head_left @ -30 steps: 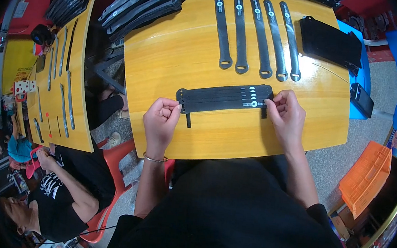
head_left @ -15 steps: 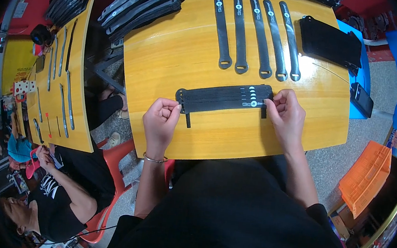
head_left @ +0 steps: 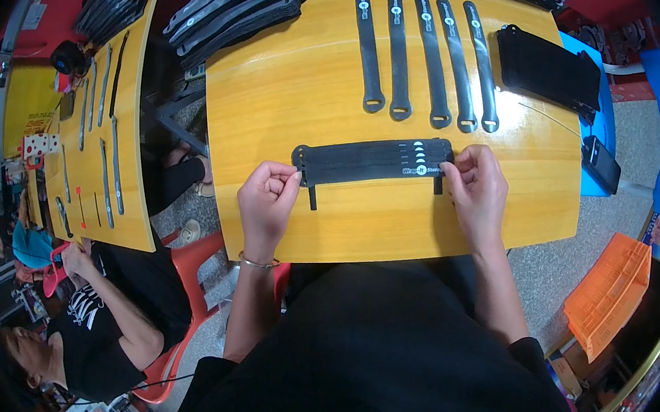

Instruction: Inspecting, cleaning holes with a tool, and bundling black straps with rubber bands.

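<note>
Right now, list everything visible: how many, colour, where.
Strap bundle: one, black, centre table
Loose straps: five, dark grey, beyond it
Strap stack: one, dark grey, table's far-left corner
Flat pile: one, black, far-right side
Boxy device: one, black, right edge
Basket: one, orange, lower right
Tables: two, yellow, centre and left
Other straps: several, grey, left table
Co-worker: one, black-shirted, lower left
Clutter: uncountable, mixed, picture edges
Left grip: one, bare, bundle's left end
Right grip: one, bare, bundle's right end

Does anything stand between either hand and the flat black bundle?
Nothing visible: the left hand and the right hand touch opposite ends of the black bundle; the five separate straps lie beyond it.
</note>
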`<state>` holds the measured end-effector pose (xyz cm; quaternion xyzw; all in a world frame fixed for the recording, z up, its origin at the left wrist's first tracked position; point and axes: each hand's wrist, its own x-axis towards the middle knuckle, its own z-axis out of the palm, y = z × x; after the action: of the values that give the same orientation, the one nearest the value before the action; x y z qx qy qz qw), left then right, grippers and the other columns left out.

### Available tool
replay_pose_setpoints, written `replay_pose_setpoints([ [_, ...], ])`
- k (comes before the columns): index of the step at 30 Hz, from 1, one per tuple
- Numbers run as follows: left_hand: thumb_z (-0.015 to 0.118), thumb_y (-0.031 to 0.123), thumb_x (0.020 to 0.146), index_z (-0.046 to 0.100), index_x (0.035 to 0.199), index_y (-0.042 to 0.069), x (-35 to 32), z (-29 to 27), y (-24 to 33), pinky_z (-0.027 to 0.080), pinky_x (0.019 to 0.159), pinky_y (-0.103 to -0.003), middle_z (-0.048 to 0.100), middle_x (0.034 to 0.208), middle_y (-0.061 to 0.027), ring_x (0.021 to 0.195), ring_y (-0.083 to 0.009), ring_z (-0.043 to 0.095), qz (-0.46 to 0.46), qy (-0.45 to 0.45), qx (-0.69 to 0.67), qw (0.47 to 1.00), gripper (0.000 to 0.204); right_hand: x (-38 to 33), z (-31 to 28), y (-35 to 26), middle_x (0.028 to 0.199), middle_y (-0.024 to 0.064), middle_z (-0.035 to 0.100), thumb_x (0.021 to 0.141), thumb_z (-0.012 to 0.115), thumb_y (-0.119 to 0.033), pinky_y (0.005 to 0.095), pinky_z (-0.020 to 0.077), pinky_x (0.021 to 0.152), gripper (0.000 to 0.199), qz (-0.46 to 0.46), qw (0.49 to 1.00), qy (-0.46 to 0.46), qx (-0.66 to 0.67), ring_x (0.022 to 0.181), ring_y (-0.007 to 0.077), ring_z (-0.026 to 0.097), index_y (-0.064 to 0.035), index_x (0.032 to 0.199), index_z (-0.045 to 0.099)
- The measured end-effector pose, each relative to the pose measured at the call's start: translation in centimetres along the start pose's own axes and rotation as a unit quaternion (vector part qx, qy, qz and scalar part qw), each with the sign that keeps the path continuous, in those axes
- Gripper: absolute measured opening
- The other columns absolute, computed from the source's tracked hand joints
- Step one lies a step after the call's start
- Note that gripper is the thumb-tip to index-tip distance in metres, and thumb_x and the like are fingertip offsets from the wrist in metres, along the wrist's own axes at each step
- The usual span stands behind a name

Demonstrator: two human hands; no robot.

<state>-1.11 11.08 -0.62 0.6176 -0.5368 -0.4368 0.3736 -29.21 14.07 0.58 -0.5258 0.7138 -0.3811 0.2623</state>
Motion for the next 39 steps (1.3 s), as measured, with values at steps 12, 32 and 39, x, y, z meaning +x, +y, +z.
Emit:
replay_pose_setpoints([
  [12, 0.058, 0.001, 0.086, 0.061, 0.099, -0.002, -2.0, -0.1, 1.9, 0.048, 0.073, -0.031, 0.060, 0.103, -0.0134, 0.086, -0.0195, 0.059, 0.195, 0.032, 0.209, 0.958, 0.014, -1.4, -1.2, 0.7, 0.086, 0.0111, 0.061, 0.084, 0.059, 0.001, 0.0284, 0.0493, 0.064, 0.019, -0.143, 0.989, 0.034, -0.002, 0.072, 0.0212, 0.061, -0.0004, 0.103, 0.056],
  [32, 0.066, 0.018, 0.082, 0.056, 0.107, 0.001, 2.8, 4.7, 5.7, 0.046, 0.079, -0.039, 0.060, 0.099, -0.0136, 0.089, -0.0297, 0.059, 0.312, 0.003, 0.302, 0.901, 0.032, -3.7, -1.8, 0.7, 0.132, 0.0196, 0.047, 0.084, 0.061, -0.015, 0.0478, 0.0260, 0.109, 0.050, -0.164, 0.983, -0.055, -0.070, 0.126, 0.0345, 0.042, -0.0002, 0.128, 0.045],
  [39, 0.073, 0.021, 0.076, 0.051, 0.110, 0.002, 10.3, 8.8, 5.7, 0.048, 0.072, -0.037, 0.057, 0.087, -0.0128, 0.081, -0.0277, 0.057, 0.295, 0.070, 0.335, 0.892, 0.046, -3.0, -1.5, -0.3, 0.115, 0.0179, 0.056, 0.078, 0.062, -0.002, 0.0404, 0.0408, 0.096, 0.039, -0.193, 0.981, 0.025, -0.015, 0.110, 0.0335, 0.052, 0.0000, 0.116, 0.053],
])
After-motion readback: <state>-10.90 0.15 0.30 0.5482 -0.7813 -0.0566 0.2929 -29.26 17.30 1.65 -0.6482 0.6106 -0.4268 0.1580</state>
